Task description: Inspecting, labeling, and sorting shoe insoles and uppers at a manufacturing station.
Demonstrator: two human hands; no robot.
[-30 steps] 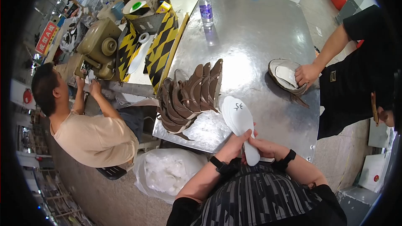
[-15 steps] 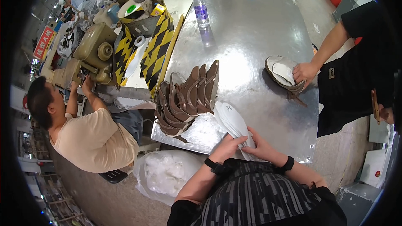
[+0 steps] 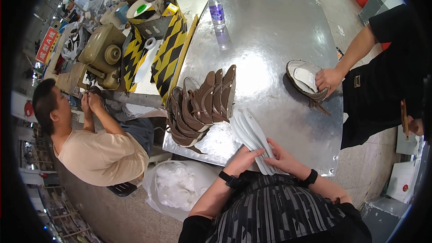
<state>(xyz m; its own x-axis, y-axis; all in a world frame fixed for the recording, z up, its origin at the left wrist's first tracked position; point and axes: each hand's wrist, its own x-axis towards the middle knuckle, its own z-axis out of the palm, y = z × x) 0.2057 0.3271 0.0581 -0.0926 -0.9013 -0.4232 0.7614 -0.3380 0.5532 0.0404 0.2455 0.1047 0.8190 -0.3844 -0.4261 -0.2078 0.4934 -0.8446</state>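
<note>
A fanned stack of white insoles [image 3: 253, 130] is held upright over the near edge of the metal table, in front of my body. My left hand [image 3: 245, 158] grips it from the left with closed fingers. On the other side my right hand [image 3: 286, 156] has thumb and fingers closed around the same stack. Just beyond and to the left stand several brown shoe uppers [image 3: 204, 101], nested in a row on the table. At the right, another person's hand [image 3: 329, 80] presses into a brown upper [image 3: 297, 69] with a white insole-like piece inside.
The shiny metal table [image 3: 265, 27] carries a water bottle [image 3: 216, 11] at its far left. Below the left edge lies a clear bag of white material [image 3: 180, 184]. A seated person [image 3: 96, 153] works at a tan machine [image 3: 105, 54] beside a black-and-yellow striped box [image 3: 168, 49].
The insoles have spread apart into a fan between my hands and tilted. The seated person has drawn both hands back from the machine, holding a dark piece.
</note>
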